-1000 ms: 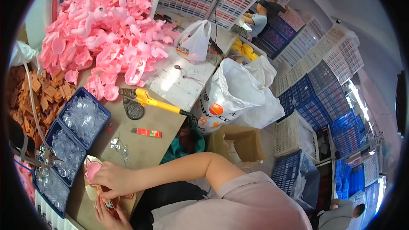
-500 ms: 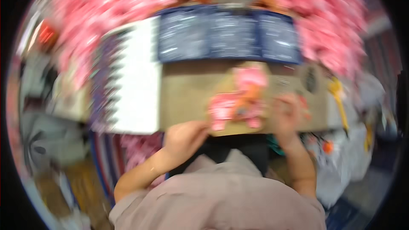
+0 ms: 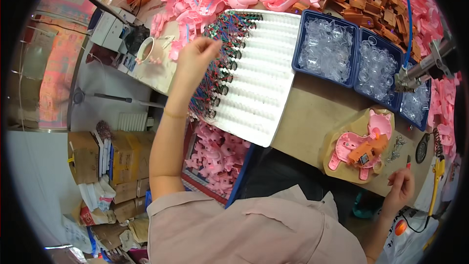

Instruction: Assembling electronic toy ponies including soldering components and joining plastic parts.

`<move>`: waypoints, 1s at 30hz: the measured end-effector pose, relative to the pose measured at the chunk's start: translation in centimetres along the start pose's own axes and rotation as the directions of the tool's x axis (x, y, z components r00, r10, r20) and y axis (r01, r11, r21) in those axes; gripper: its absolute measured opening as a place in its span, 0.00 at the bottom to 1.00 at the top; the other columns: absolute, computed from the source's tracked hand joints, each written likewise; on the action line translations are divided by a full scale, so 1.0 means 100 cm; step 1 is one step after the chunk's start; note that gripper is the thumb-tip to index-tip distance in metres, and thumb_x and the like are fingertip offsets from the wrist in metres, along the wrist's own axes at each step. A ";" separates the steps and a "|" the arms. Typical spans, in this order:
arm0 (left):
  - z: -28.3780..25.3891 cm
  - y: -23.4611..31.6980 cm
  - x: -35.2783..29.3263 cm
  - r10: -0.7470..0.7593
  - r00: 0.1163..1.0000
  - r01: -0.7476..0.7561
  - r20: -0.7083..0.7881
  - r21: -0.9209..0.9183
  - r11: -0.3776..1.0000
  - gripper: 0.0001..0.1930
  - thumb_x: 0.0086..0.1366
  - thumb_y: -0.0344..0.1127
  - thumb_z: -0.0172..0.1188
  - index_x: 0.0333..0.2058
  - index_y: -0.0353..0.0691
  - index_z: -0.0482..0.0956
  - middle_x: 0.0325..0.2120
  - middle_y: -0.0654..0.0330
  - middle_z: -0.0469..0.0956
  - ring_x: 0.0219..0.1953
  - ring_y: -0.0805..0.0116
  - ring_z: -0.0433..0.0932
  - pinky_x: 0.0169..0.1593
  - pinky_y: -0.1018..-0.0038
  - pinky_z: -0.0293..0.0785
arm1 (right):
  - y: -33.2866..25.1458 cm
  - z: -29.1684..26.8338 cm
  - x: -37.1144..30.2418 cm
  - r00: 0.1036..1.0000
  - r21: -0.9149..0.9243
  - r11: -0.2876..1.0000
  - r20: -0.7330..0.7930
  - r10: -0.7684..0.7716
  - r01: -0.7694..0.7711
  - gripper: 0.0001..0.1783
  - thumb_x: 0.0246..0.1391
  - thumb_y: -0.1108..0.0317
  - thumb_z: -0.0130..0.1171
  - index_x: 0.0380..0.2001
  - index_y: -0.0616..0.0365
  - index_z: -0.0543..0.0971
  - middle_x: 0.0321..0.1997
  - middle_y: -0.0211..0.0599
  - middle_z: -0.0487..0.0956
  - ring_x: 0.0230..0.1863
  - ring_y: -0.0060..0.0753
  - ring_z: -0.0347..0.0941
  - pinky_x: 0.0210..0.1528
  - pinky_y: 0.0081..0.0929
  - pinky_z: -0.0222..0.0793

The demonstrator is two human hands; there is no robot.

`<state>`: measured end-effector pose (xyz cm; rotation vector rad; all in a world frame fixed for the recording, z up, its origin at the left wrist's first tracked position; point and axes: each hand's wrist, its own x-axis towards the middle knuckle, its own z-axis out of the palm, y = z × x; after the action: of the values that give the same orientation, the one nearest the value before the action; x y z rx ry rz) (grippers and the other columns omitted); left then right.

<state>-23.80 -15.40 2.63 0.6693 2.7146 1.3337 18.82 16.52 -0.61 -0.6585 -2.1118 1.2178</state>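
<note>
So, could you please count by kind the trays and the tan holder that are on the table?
Blue trays: 3
White ridged tray: 1
Tan holder: 1
Total: 5

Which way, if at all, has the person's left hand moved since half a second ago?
Yes: left and forward. Against the white tray, the left hand has gone from beside its near right corner to by the wired parts along its left side.

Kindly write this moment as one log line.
left hand: at wired parts, contact unclear | right hand: beside tan fixture, curled | pink shell: on fixture, orange piece on top
</note>
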 end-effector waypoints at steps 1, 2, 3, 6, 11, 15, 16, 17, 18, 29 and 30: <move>-0.001 -0.002 0.024 0.034 0.999 -0.034 -0.006 0.012 0.999 0.12 0.60 0.38 0.61 0.32 0.32 0.80 0.23 0.62 0.80 0.26 0.76 0.75 0.33 0.79 0.70 | 0.006 -0.004 0.001 0.999 -0.018 0.999 0.006 -0.034 0.034 0.08 0.64 0.70 0.46 0.30 0.59 0.70 0.26 0.28 0.68 0.24 0.15 0.62 0.26 0.12 0.55; 0.003 -0.001 0.046 0.121 0.992 -0.120 -0.027 0.052 0.991 0.11 0.59 0.38 0.61 0.32 0.33 0.81 0.24 0.59 0.81 0.27 0.72 0.77 0.34 0.76 0.71 | 0.006 0.000 0.004 0.999 -0.013 0.999 0.003 -0.035 0.035 0.08 0.64 0.70 0.46 0.30 0.59 0.70 0.26 0.28 0.68 0.24 0.15 0.62 0.26 0.12 0.55; 0.010 -0.001 0.071 0.208 0.977 -0.204 -0.043 0.091 0.975 0.11 0.58 0.37 0.60 0.33 0.34 0.81 0.25 0.57 0.81 0.29 0.69 0.79 0.35 0.73 0.73 | 0.005 0.006 0.010 0.998 0.006 0.999 -0.025 0.055 -0.054 0.08 0.64 0.70 0.46 0.30 0.60 0.70 0.25 0.28 0.69 0.24 0.15 0.62 0.26 0.12 0.56; 0.021 -0.024 0.134 0.296 0.953 -0.254 -0.066 0.358 0.898 0.11 0.57 0.37 0.59 0.35 0.38 0.82 0.28 0.52 0.81 0.34 0.60 0.81 0.39 0.65 0.74 | 0.003 0.014 0.018 0.999 0.002 0.999 -0.011 0.045 -0.045 0.08 0.64 0.70 0.46 0.30 0.60 0.70 0.25 0.28 0.69 0.24 0.14 0.61 0.26 0.12 0.56; 0.044 -0.040 0.153 0.164 0.986 -0.108 -0.020 0.673 0.732 0.15 0.50 0.46 0.65 0.32 0.42 0.83 0.31 0.52 0.81 0.36 0.55 0.80 0.40 0.60 0.74 | -0.002 0.008 0.009 0.997 -0.056 0.997 0.064 0.048 -0.045 0.08 0.63 0.70 0.46 0.29 0.60 0.70 0.25 0.29 0.70 0.24 0.14 0.62 0.27 0.12 0.57; 0.047 -0.037 0.155 0.435 0.893 -0.342 0.112 0.798 0.496 0.13 0.50 0.44 0.68 0.27 0.40 0.80 0.30 0.54 0.79 0.36 0.54 0.78 0.40 0.61 0.74 | 0.011 -0.006 0.012 0.997 -0.052 0.996 0.028 0.072 -0.070 0.08 0.63 0.71 0.47 0.29 0.60 0.70 0.25 0.29 0.70 0.25 0.15 0.63 0.27 0.12 0.58; 0.044 -0.034 0.154 0.621 0.772 -0.475 0.133 0.770 0.426 0.12 0.52 0.41 0.67 0.25 0.38 0.79 0.28 0.53 0.79 0.35 0.55 0.78 0.40 0.61 0.73 | 0.006 -0.003 0.017 0.996 -0.035 0.996 -0.015 0.085 -0.085 0.08 0.63 0.71 0.48 0.29 0.60 0.70 0.25 0.29 0.69 0.25 0.15 0.63 0.27 0.12 0.58; 0.043 -0.027 0.158 0.587 0.784 -0.541 0.200 0.685 0.488 0.09 0.54 0.36 0.66 0.29 0.38 0.78 0.28 0.54 0.77 0.33 0.59 0.77 0.39 0.65 0.73 | 0.002 0.000 0.020 0.994 -0.016 0.995 -0.057 0.098 -0.099 0.08 0.63 0.71 0.48 0.29 0.60 0.70 0.25 0.29 0.69 0.25 0.15 0.63 0.27 0.12 0.58; 0.046 -0.023 0.156 0.587 0.784 -0.541 0.202 0.685 0.487 0.09 0.54 0.36 0.66 0.29 0.38 0.78 0.28 0.54 0.77 0.33 0.59 0.77 0.39 0.65 0.73 | 0.000 0.005 0.023 0.993 -0.015 0.995 -0.057 0.099 -0.100 0.08 0.63 0.71 0.48 0.29 0.60 0.70 0.25 0.29 0.69 0.25 0.15 0.63 0.27 0.12 0.58; 0.026 0.060 0.053 -0.084 0.986 0.161 0.146 -0.962 0.218 0.07 0.66 0.31 0.56 0.41 0.38 0.76 0.33 0.65 0.78 0.34 0.80 0.76 0.38 0.86 0.75 | -0.022 0.003 0.006 0.996 0.122 0.991 0.075 0.042 -0.051 0.06 0.60 0.74 0.48 0.28 0.59 0.69 0.24 0.30 0.69 0.23 0.18 0.62 0.26 0.14 0.58; 0.029 0.074 0.028 -0.133 0.974 0.208 0.185 -0.959 0.191 0.07 0.66 0.31 0.55 0.41 0.38 0.77 0.34 0.65 0.78 0.34 0.80 0.76 0.39 0.86 0.75 | -0.033 0.005 0.006 0.997 0.118 0.992 0.069 0.046 -0.054 0.06 0.60 0.74 0.48 0.28 0.59 0.69 0.24 0.30 0.69 0.23 0.18 0.62 0.26 0.14 0.58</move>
<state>-22.99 -8.17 6.87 0.1897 1.1826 2.4032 17.67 15.14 2.28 -0.6284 -2.0675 1.3995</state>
